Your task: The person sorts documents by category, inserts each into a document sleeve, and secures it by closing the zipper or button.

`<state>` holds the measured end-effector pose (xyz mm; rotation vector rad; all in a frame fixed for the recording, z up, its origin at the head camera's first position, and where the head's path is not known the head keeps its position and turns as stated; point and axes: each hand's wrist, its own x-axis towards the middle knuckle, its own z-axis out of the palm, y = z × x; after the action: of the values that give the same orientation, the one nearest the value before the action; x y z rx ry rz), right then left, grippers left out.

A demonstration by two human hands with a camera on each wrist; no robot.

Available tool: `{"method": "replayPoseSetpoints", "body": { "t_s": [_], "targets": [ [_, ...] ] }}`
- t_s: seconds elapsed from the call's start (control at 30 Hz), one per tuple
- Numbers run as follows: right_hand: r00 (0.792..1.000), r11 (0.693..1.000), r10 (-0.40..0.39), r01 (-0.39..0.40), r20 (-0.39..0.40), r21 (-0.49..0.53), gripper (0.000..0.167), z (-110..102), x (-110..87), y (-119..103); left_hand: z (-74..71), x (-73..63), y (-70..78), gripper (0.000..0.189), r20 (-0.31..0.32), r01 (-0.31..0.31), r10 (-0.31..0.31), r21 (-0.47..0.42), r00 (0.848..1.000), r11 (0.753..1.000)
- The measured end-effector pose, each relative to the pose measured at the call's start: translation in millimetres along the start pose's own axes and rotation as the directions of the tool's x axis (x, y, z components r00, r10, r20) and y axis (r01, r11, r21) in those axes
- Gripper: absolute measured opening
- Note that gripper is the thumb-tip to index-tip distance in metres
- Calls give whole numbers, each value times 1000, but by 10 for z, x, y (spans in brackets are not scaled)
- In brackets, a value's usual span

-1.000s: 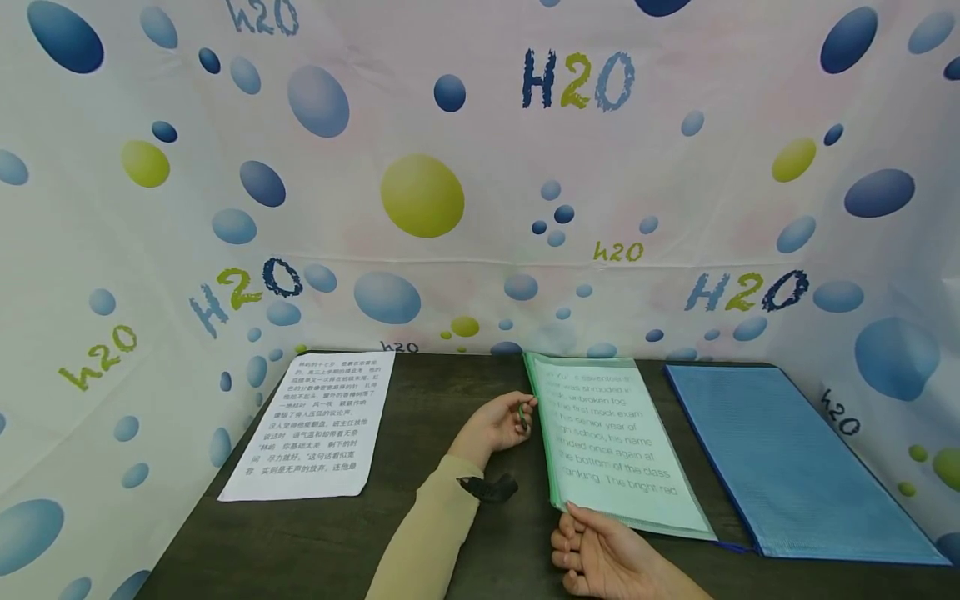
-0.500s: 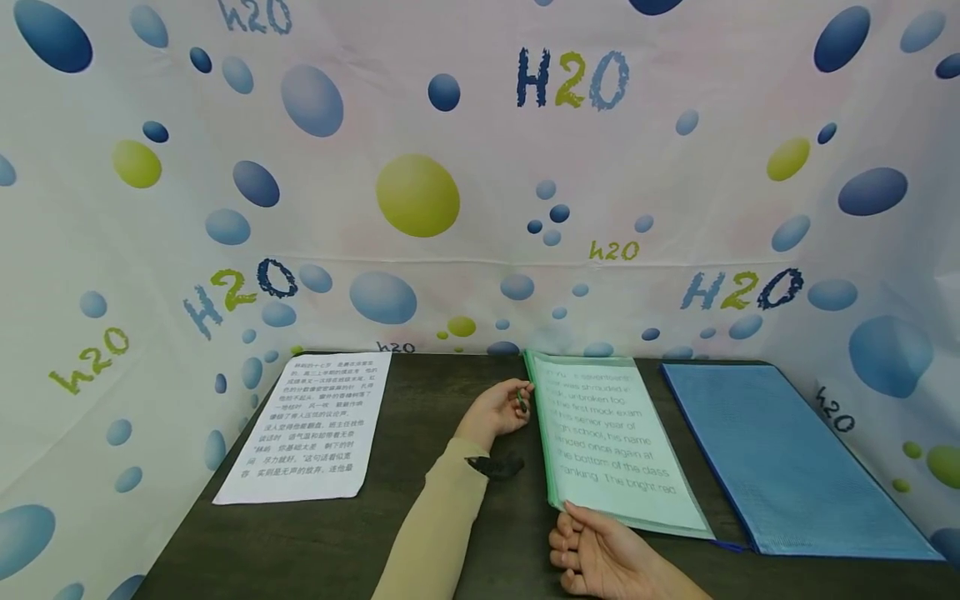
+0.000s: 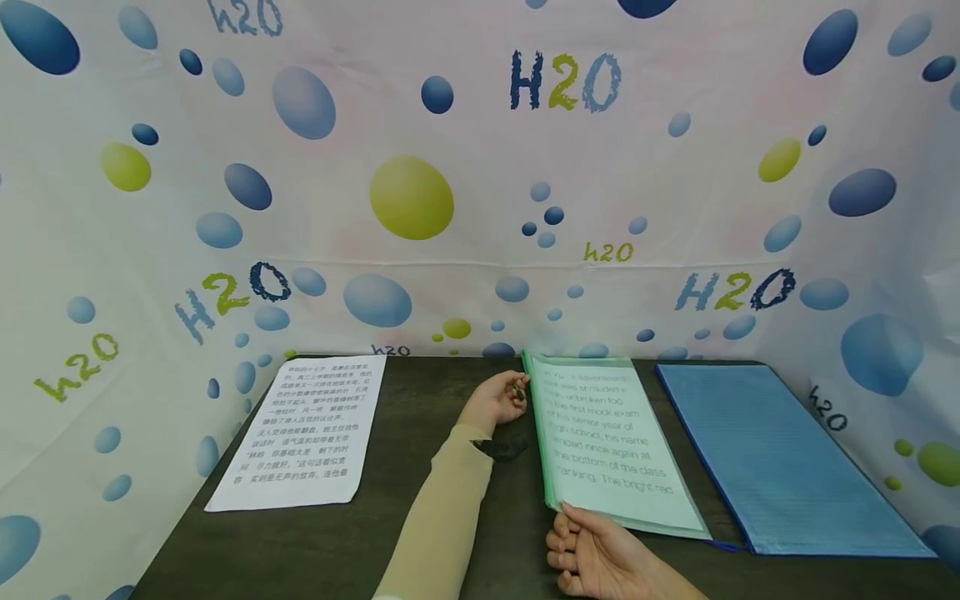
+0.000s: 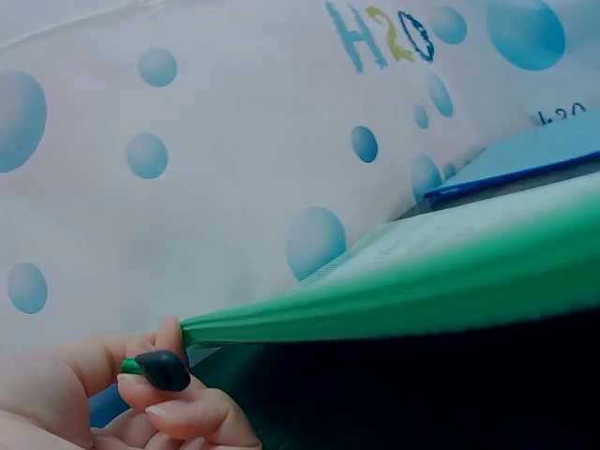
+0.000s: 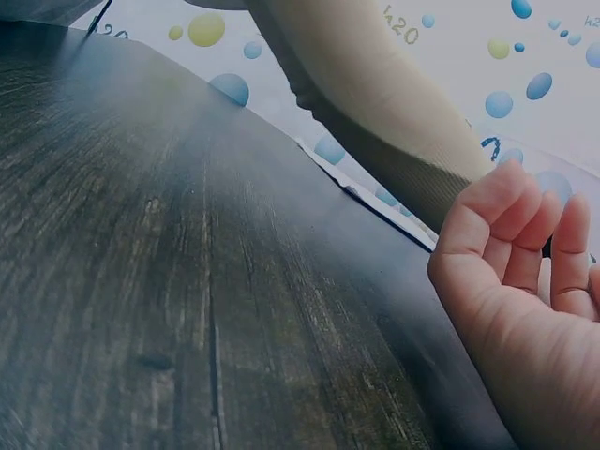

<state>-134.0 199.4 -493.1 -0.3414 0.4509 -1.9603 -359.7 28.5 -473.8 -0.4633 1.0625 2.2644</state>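
A green zip pouch (image 3: 611,442) with a printed English sheet inside lies right of the middle of the table. My left hand (image 3: 495,400) is at its upper left edge, pinching the edge between thumb and finger. In the left wrist view, a small green pull with a dark tip (image 4: 161,370) sits among that hand's curled fingers; it looks like the zipper pull. The pouch's green side (image 4: 422,291) runs off to the right there. At the pouch's lower left corner my right hand (image 3: 592,554) pinches the edge, palm up. The pouch corner is out of the right wrist view.
A blue zip pouch (image 3: 795,467) lies to the right, with a blue cord (image 3: 723,546) at its near left corner. On the left is a white sheet of Chinese print (image 3: 300,433). A patterned cloth (image 3: 412,200) hangs behind the dark table (image 3: 300,550).
My left hand has slid a little farther away along the pouch's left edge. The right hand stays at the near corner. The head view has shifted slightly.
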Motion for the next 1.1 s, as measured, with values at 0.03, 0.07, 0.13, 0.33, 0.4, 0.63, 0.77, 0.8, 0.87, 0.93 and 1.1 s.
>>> {"method": "replayPoseSetpoints", "body": {
  "t_s": [0.03,0.07,0.13,0.33,0.4,0.63,0.77,0.8,0.87,0.93,1.1],
  "targets": [
    [1000,1000,-1,1,0,-1,49,-3,0,3,3,9,3,16,-3,0,0,-4,1000,1000],
    [1000,1000,-2,2,-1,-4,49,-5,0,6,5,19,8,16,-3,0,0,-4,1000,1000],
    [1000,1000,-5,5,0,-7,49,-8,0,10,9,44,17,17,-5,0,0,-5,1000,1000],
    [1000,1000,-9,9,1,-17,49,-7,-3,13,10,121,52,16,-11,5,-5,-31,1000,1000],
    [1000,1000,-9,9,-1,-16,49,-6,-4,16,17,135,67,13,-17,6,-7,-47,1000,999],
    [1000,1000,-1,0,-20,-30,49,10,-6,9,56,187,136,13,-28,2,-4,-79,1000,997],
    [999,998,-6,4,-35,-62,47,27,-5,-4,71,221,174,11,-31,0,-3,-96,1000,995],
    [999,998,-6,3,-40,-65,47,31,-3,-6,73,231,182,11,-32,0,-3,-106,999,994],
    [999,997,-5,2,-48,-74,46,37,0,-7,73,255,197,13,-36,3,-7,-126,999,992],
    [998,996,-5,0,-56,-85,46,44,3,-5,71,275,207,14,-41,1,-7,-136,999,991],
    [996,994,-5,-5,-89,-110,47,63,5,12,73,309,237,16,-48,-3,-4,-153,999,988]
  ]
}}
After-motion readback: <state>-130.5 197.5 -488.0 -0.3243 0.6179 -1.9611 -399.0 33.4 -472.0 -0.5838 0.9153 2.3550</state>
